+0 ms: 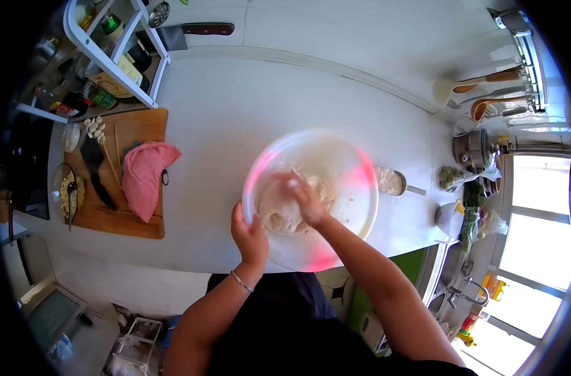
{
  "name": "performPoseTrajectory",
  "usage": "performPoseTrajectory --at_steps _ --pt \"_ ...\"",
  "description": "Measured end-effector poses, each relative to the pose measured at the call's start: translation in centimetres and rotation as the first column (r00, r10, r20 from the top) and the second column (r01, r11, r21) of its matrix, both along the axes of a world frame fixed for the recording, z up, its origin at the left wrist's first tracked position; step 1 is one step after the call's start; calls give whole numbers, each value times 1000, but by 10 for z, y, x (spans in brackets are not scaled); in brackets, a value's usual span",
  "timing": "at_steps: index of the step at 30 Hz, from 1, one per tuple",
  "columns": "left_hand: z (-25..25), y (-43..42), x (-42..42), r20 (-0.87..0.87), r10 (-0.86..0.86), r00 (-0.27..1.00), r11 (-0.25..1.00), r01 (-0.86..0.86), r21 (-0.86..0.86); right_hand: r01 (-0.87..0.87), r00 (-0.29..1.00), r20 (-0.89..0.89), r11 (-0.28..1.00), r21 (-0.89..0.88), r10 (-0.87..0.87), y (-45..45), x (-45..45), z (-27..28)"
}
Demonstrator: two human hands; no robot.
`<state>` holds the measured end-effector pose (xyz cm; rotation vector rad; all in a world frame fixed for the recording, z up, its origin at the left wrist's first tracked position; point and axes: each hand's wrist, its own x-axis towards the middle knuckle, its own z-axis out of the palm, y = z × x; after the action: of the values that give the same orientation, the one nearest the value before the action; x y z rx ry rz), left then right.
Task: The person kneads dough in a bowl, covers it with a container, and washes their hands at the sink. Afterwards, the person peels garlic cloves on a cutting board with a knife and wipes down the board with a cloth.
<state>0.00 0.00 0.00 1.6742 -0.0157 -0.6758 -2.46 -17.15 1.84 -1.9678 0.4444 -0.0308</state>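
Here at the white surface (204,125), the left hand (251,237) has a grip on the near-left rim of a big translucent bowl (359,210) with pink patches. And inside it, look, the right hand (305,199) is right down on the pale dough (280,210), which sits toward the bowl's left side! Its fingers are a blur, so whether they're spread or curled, I can't tell. Just right of the bowl lies a scoop (391,182) loaded with white powder. Over on the left, well apart, there's a wooden board (151,125) carrying a pink cloth (146,178), a dark-bladed knife (97,172) and a cluster of white cloves (94,128).
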Motion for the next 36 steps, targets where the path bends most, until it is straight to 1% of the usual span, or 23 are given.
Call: performPoseTrajectory --at_steps 1,2,3,5,6,7,9,11,12,13,15,16,17,19,20,21,23,25,27,29,30,33,36 --pt "5 1 -17 52 46 998 998 -49 47 206 974 38 942 264 -224 -9 -14 19" --pt "6 -3 -21 117 89 989 991 -100 86 261 965 25 965 35 -262 -31 -28 22" --pt "-3 12 50 347 87 934 989 -122 82 320 924 248 944 -87 -290 -39 23 -8" --pt "10 23 28 164 -47 985 999 47 4 390 914 -8 883 -260 -406 -65 -35 -31" --pt "7 7 36 275 -148 950 983 110 149 349 898 -186 903 -250 -398 -77 -59 -50" --pt "4 0 46 289 -155 945 981 114 155 453 781 -313 835 -311 -540 -54 -47 -57" --pt "-1 -16 50 120 62 991 998 -60 -24 594 686 -392 783 -183 -613 -22 -36 -34" --pt "9 -14 43 86 90 992 996 -92 18 243 914 -269 941 -237 -304 10 -57 32" --pt "10 -11 41 55 77 995 997 -77 -3 40 948 -304 985 -169 -91 17 -57 75" --pt "9 -10 41 31 63 998 998 -62 -32 44 947 -307 985 -166 -94 8 -56 61" --pt "7 -12 39 35 80 996 995 -77 -62 349 916 -78 877 -330 -394 -23 -46 7" --pt "6 -12 40 48 95 994 992 -90 -90 629 770 -206 664 404 -604 -16 -29 -12" --pt "6 -12 41 52 100 994 992 -96 -85 624 774 -207 665 410 -598 -14 -31 -18" --pt "5 -11 36 66 104 992 994 -103 -18 455 886 -330 745 488 -325 -3 -29 7" --pt "4 -10 35 66 106 992 994 -106 -14 421 864 -463 787 450 -198 -4 -31 24" --pt "3 -8 34 42 110 993 994 -109 -19 420 864 -465 787 452 -193 0 -31 14" --pt "4 -9 26 10 128 992 991 -128 -28 444 866 -305 890 103 -396 16 -28 -14" --pt "3 -12 21 139 100 985 993 -107 47 134 971 -156 950 -281 -183 48 -21 6" --pt "18 -12 17 145 107 984 993 -112 25 80 993 -42 884 -460 -112 65 -23 15" --pt "37 -19 16 76 164 984 986 -160 -46 94 990 -43 868 -487 -132 75 -17 6" --pt "19 -15 11 202 133 970 991 -135 -5 132 980 -51 814 -565 -194 79 -11 -1" --pt "21 -10 13 241 47 969 995 -68 77 165 954 -80 730 -664 -289 75 10 -21" --pt "33 -9 18 119 42 992 995 -53 86 250 908 -44 623 -741 -416 61 35 -32"
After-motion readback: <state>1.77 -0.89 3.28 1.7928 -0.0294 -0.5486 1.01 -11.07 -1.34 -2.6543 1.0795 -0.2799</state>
